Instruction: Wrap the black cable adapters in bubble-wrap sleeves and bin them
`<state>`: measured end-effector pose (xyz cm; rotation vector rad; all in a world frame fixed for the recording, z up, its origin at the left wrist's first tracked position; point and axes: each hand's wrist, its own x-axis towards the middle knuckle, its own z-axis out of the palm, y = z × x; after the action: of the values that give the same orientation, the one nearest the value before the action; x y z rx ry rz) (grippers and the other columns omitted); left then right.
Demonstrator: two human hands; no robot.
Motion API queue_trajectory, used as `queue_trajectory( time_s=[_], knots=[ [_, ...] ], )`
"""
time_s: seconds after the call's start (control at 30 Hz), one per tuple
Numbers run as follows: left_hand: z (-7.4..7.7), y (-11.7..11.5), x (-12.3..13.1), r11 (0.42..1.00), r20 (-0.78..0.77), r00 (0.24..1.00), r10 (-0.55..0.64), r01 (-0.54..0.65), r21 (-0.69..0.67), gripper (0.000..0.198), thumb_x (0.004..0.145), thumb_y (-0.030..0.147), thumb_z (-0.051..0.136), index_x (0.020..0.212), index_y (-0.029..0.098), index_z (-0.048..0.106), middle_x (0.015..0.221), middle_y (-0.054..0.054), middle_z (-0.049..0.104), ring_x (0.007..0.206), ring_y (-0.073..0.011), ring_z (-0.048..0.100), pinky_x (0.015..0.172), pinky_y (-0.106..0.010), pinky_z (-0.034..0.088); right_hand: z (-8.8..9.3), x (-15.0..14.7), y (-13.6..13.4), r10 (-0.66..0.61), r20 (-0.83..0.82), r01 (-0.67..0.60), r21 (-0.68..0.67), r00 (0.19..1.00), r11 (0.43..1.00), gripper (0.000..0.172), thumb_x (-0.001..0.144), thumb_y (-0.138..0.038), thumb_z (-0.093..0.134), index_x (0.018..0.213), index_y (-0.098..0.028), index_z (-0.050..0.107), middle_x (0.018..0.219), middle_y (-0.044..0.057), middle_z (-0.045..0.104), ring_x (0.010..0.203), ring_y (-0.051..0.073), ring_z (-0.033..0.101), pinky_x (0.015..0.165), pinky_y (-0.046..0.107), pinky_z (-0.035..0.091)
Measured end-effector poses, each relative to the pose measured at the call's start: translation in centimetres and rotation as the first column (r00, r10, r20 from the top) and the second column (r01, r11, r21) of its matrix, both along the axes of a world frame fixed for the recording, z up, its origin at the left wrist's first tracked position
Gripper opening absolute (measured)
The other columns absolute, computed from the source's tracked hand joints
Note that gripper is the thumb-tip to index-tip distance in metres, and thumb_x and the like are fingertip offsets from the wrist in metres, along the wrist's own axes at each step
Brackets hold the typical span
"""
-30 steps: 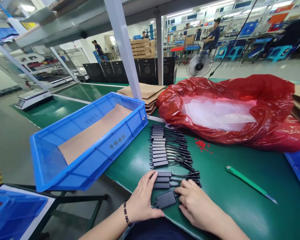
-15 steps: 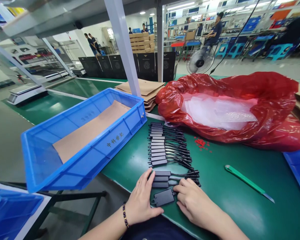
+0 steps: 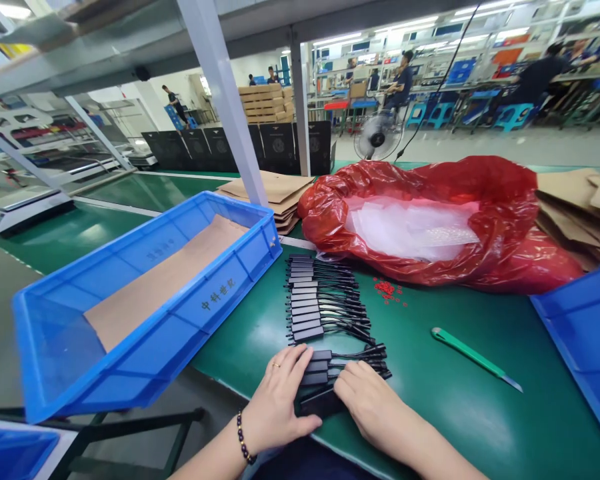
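Observation:
Small flat black boxes with short cables point(image 3: 307, 316) lie in a row on the green tabletop, cables pointing right. Nearer me is a smaller group of the same boxes point(image 3: 321, 356). My left hand point(image 3: 279, 393), wearing a ring and a beaded bracelet, has its thumb and fingers apart at the left ends of this group. The closest black box point(image 3: 320, 402) looks tilted onto its edge between my hands. My right hand point(image 3: 367, 400) has its fingers closed on the right end of this box, hiding its cable.
A blue crate point(image 3: 230, 293) with brown paper stands left. Behind the boxes is a red plastic bag point(image 3: 430, 267) of translucent sleeves. Small red rings point(image 3: 386, 289) and a green craft knife point(image 3: 470, 353), blade exposed, lie right. Another blue bin point(image 3: 585, 333) stands at far right.
The nearest black box has gone from lying flat to tilted, and my right hand has moved further over its right end. The whole view has shifted slightly.

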<state>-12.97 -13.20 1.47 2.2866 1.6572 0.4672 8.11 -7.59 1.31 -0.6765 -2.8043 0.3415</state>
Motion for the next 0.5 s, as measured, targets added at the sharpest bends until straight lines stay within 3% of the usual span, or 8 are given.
queue_trajectory(
  time_s=[0.13,0.23,0.27,0.4,0.5],
  knots=[
    [-0.3,0.8,0.1,1.000,-0.029,0.999,-0.020,0.020,0.012,0.091,0.062,0.018,0.061,0.139,0.021,0.011,0.126,-0.014,0.044,0.118,-0.0305,0.040,0.097,-0.051,0.038,0.4,-0.1,0.2,-0.024,-0.004,0.024,0.012,1.000,1.000,0.017,0.083,-0.006,0.035,0.079,-0.017,0.048,0.078,0.005,0.051,0.074,0.017,0.040,0.070,0.031,0.032],
    [-0.7,0.9,0.1,0.998,-0.026,0.999,-0.033,0.034,0.061,0.088,0.064,0.014,0.057,0.138,0.020,0.011,0.127,-0.015,0.044,0.118,-0.0294,0.041,0.096,-0.049,0.041,1.4,0.9,1.2,-0.087,-0.030,0.084,-0.084,0.996,0.993,0.012,0.081,-0.011,0.043,0.089,-0.017,0.049,0.088,0.006,0.052,0.081,0.019,0.042,0.073,0.032,0.033],
    [-0.7,0.9,0.1,0.996,-0.025,0.999,-0.036,0.038,0.079,0.087,0.065,0.014,0.056,0.138,0.019,0.011,0.127,-0.015,0.045,0.118,-0.0292,0.042,0.096,-0.048,0.041,1.7,1.4,1.7,-0.124,-0.047,0.117,-0.126,0.991,0.985,0.018,0.079,-0.015,0.047,0.097,-0.017,0.049,0.095,0.007,0.052,0.086,0.020,0.042,0.076,0.033,0.034],
    [0.8,0.8,0.4,0.980,-0.042,0.995,-0.088,0.094,0.174,0.079,0.071,0.015,0.053,0.138,0.017,0.011,0.122,-0.016,0.049,0.114,-0.0276,0.046,0.094,-0.045,0.043,2.9,2.8,3.1,-0.198,-0.063,0.174,-0.267,0.978,0.948,0.055,0.068,-0.025,0.063,0.118,-0.018,0.041,0.115,0.008,0.048,0.100,0.023,0.039,0.087,0.037,0.031],
    [2.4,1.0,0.7,0.953,-0.050,0.987,-0.153,0.160,0.258,0.074,0.073,0.016,0.052,0.137,0.016,0.015,0.118,-0.016,0.051,0.110,-0.0263,0.049,0.091,-0.043,0.045,3.6,2.9,3.3,-0.147,-0.017,0.133,-0.334,0.989,0.933,0.055,0.063,-0.019,0.062,0.116,-0.021,0.045,0.102,0.006,0.054,0.093,0.021,0.042,0.082,0.034,0.033]
  ],
)
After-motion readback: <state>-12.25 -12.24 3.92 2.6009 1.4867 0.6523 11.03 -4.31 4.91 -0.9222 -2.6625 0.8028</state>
